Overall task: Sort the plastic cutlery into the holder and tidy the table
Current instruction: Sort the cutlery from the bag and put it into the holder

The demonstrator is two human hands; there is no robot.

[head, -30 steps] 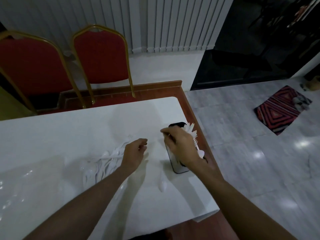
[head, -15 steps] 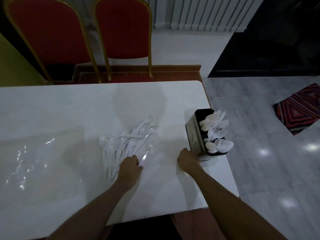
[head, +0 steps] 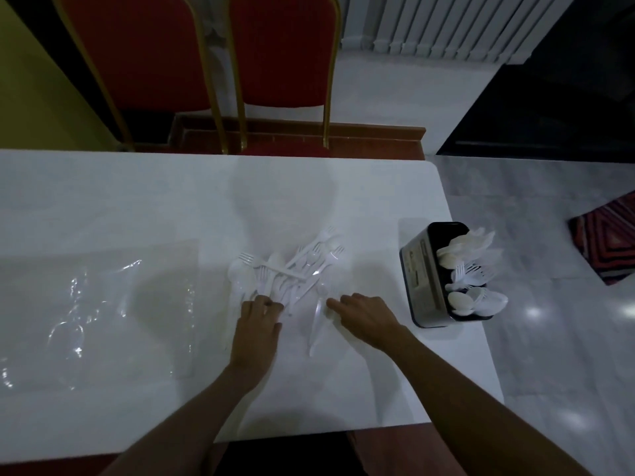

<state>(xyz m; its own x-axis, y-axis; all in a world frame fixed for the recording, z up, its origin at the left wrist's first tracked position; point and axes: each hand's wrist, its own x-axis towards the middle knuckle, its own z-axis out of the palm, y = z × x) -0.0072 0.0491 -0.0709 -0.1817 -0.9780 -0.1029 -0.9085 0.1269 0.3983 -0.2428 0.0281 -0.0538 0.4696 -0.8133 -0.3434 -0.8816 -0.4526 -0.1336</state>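
L hand point(head: 257, 324) is lying palm-down, knuckles up, w/ fingers curling under at the tips toward 12 o'clock (can't tell whether they're pinching anything). L forearm point(head: 192, 407) is coming in from 7 o'clock, wrist roughly straight. R hand point(head: 364, 317) is sitting at 3 o'clock of the L one, palm down, fingers loosely stretching toward 10 o'clock, index leading. R forearm point(head: 464, 389) is reaching in from 5 o'clock. The two hands are sitting near each other, not touching; both arms are bare.
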